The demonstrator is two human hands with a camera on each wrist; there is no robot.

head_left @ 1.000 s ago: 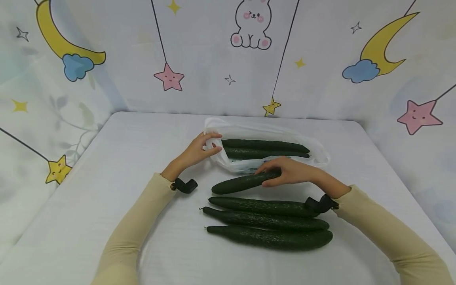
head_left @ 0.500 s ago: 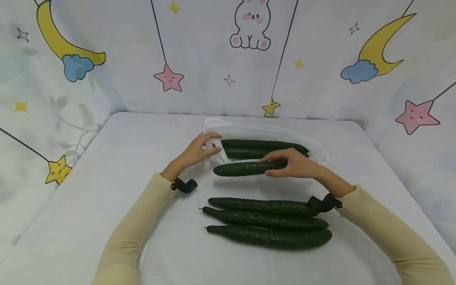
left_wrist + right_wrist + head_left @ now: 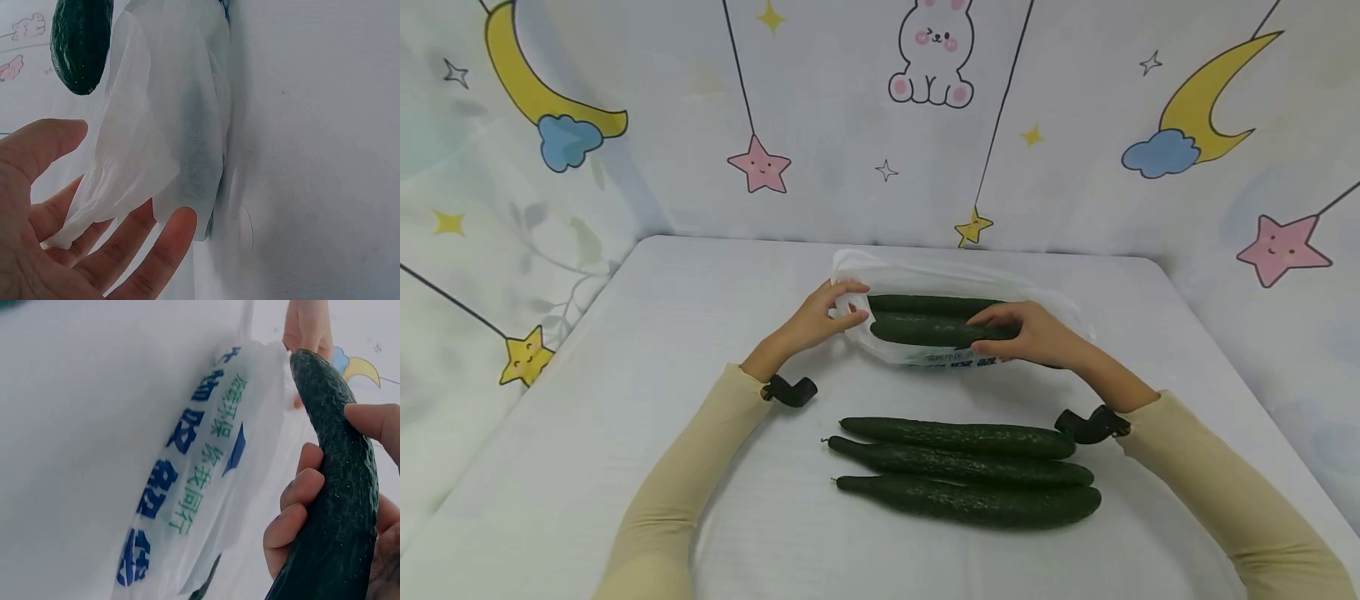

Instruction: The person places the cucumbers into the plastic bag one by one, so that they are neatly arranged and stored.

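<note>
My right hand (image 3: 1043,337) grips a dark green cucumber (image 3: 331,444), with the thumb on one side and curled fingers on the other. This cucumber lies level over the mouth of a white plastic bag (image 3: 895,353). Behind it another cucumber (image 3: 925,305) lies inside the bag; anything further in is hidden. At the bag's left end is my left hand (image 3: 811,322), its thumb apart from the spread fingers. Thin film of the bag (image 3: 125,169) runs across those fingers in the left wrist view. Blue and green printing marks the bag's near side.
Nearer the front, three cucumbers lie side by side: a back one (image 3: 955,436), a middle one (image 3: 962,463) and a front one (image 3: 970,501). A white cloth (image 3: 625,350) covers the table. Behind the table's far edge stands a printed backdrop (image 3: 820,100).
My right hand has lifted the cucumber off the table and carried it away from me to the bag's opening. The left hand has stayed at the bag's left end.
</note>
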